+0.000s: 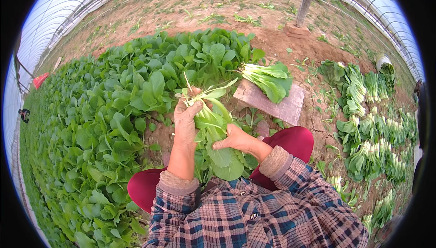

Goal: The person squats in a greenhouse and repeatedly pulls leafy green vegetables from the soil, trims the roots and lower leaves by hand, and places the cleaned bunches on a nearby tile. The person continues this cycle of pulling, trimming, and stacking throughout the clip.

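Both my hands hold one leafy green vegetable plant (213, 118) in front of my knees. My left hand (186, 120) grips it near the base, where soil clings to the pale roots (194, 93). Lower down, my right hand (235, 140) is closed around the leaves, its thumb lying across a broad one. The leaf tips hang toward my lap. Just beyond my right knee, a small pile of pulled greens (267, 77) rests on a wooden board (282, 106), roots pointing left.
A dense bed of growing greens (102, 122) fills the left side. Tied bundles of greens (371, 152) lie in rows on the soil at right. A wooden post (306, 0) stands on a brick (296, 30) ahead. Another person (24, 114) is far off at left, near a red object (41, 80).
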`<move>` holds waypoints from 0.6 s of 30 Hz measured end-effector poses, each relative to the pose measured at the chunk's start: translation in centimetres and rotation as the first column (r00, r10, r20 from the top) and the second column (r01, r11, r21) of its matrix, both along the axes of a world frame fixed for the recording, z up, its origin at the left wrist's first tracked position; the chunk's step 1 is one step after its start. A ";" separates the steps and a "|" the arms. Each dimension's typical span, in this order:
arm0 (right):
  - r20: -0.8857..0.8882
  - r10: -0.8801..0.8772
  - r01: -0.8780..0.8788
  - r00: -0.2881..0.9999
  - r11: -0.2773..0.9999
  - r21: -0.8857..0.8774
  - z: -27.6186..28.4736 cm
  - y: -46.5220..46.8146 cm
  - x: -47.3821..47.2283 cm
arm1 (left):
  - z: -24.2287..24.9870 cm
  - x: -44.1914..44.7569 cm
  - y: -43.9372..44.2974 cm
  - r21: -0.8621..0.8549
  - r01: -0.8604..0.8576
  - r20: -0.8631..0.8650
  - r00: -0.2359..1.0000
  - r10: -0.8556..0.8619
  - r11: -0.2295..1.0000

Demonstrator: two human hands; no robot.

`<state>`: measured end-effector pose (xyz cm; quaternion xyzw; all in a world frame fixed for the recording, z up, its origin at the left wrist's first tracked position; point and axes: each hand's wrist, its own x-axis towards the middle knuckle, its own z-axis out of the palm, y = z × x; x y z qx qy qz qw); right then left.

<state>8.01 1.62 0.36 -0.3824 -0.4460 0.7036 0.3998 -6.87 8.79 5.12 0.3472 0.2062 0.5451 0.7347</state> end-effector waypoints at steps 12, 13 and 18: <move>0.205 0.060 -0.098 0.977 0.979 0.179 -0.9 -0.9 1.3 | 3.4 -1.3 -0.9 0.037 -0.130 -0.170 0.976 0.134 0.991; 0.194 0.057 -0.095 0.979 0.977 0.191 -0.7 -1.0 1.4 | 3.7 -1.9 -0.9 -0.003 -0.138 -0.220 0.966 0.134 0.990; 0.412 -0.161 -0.063 0.897 0.876 0.479 1.0 -2.0 2.6 | 4.2 -3.5 -0.9 0.072 -0.187 -0.263 0.944 0.200 0.980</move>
